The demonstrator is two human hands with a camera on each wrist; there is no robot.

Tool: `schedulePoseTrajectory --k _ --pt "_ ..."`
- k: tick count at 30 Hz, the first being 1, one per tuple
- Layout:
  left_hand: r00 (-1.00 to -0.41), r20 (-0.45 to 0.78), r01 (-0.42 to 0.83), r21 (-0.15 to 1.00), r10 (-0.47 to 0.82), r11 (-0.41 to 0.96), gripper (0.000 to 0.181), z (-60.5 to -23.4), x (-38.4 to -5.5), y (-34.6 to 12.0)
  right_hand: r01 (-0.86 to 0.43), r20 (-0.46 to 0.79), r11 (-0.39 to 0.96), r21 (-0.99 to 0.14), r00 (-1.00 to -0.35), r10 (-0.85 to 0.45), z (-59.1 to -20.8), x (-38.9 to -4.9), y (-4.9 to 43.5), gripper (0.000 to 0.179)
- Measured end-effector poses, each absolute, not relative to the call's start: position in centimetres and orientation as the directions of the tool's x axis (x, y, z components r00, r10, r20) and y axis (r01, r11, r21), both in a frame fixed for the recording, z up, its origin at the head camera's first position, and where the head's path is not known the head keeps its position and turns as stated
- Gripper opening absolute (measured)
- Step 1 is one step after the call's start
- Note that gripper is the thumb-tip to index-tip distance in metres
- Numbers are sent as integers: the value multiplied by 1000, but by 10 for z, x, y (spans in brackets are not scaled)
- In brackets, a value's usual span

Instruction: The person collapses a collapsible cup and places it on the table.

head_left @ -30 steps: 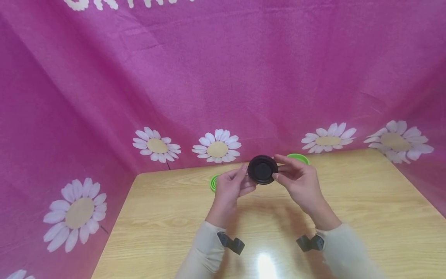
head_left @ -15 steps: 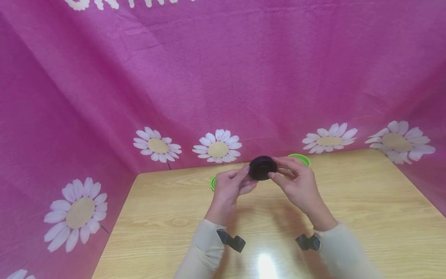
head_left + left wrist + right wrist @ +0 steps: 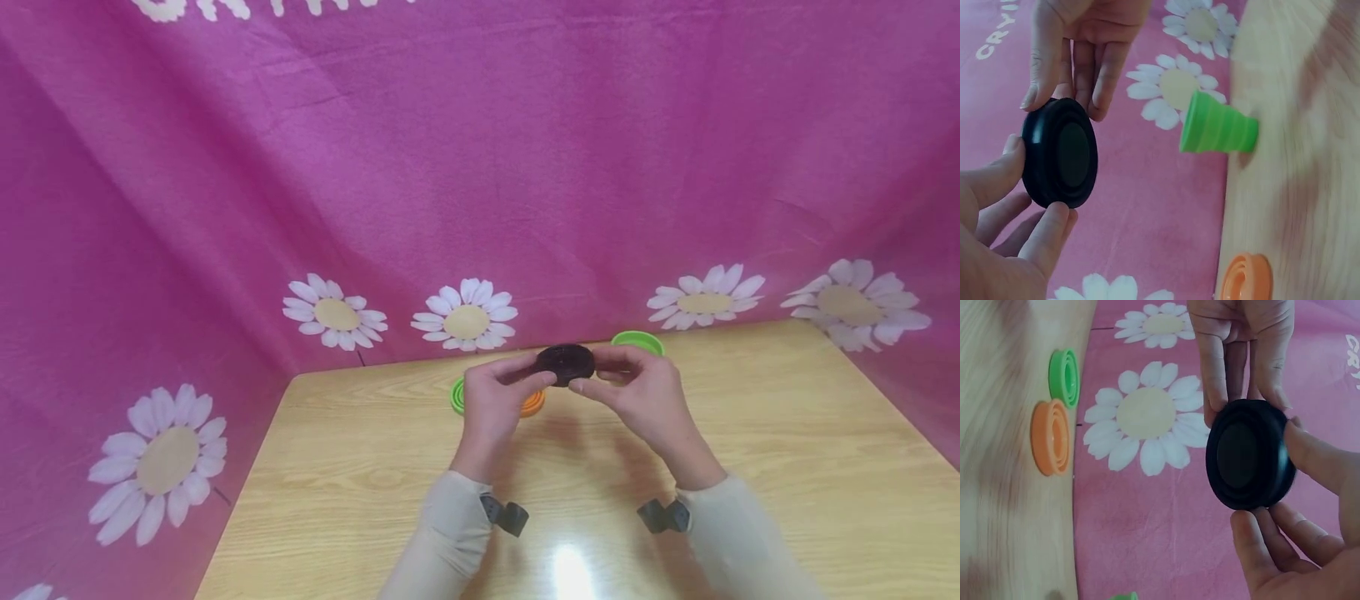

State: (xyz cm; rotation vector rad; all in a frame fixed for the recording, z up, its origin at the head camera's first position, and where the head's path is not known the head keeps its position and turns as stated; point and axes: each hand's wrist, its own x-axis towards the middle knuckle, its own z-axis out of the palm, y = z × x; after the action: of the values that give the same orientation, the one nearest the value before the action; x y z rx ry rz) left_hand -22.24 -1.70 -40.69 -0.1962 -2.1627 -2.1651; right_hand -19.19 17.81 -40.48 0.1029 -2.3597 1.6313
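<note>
A person is holding a black, round, rubbery-looking disc with concentric ridges (image 3: 566,365) in the air above a light wood-grain tabletop (image 3: 360,467), close to its far edge. The left hand (image 3: 495,400) is pinching one side of the disc's rim between thumb and fingertips, and the right hand (image 3: 648,396) is pinching the opposite side in the same way, so the disc is hanging between the two hands, apart from the tabletop. Beyond the right hand, a bright green, ribbed, tapering cup (image 3: 1217,128) is standing upright with its wide mouth facing up. Near the left hand, which is partly hiding them in the head view, a flat green piece of nested rings (image 3: 1057,378) and a flat orange piece of nested rings (image 3: 1041,439) are resting on the tabletop just beside each other. A magenta cloth (image 3: 480,167) printed with large white, yellow-centred daisies (image 3: 467,322) is hanging behind the tabletop. Beige sleeves (image 3: 446,533) are covering the forearms, and a small black device (image 3: 513,518) is sitting at each wrist.
</note>
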Motion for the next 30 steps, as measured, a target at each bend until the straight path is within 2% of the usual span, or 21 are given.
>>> schedulePoseTrajectory --k 3,7,17,22,30 --pt "-983 178 179 984 49 13 38 -411 -225 -12 -215 261 352 -911 -961 87 -408 -196 180 51" --pt "-985 167 168 986 43 18 42 -421 -230 -4 -229 277 371 -900 -958 80 -415 -202 180 50" --pt "-988 155 156 987 6 30 41 -449 -241 12 -225 317 575 -787 -946 64 -437 -216 180 54" --pt "-988 155 155 987 8 31 37 -461 -247 20 -189 303 634 -750 -950 75 -447 -222 179 55" --pt "-993 117 114 979 -11 167 36 -474 -253 30 -144 274 663 -735 -957 96 -468 -229 178 47"
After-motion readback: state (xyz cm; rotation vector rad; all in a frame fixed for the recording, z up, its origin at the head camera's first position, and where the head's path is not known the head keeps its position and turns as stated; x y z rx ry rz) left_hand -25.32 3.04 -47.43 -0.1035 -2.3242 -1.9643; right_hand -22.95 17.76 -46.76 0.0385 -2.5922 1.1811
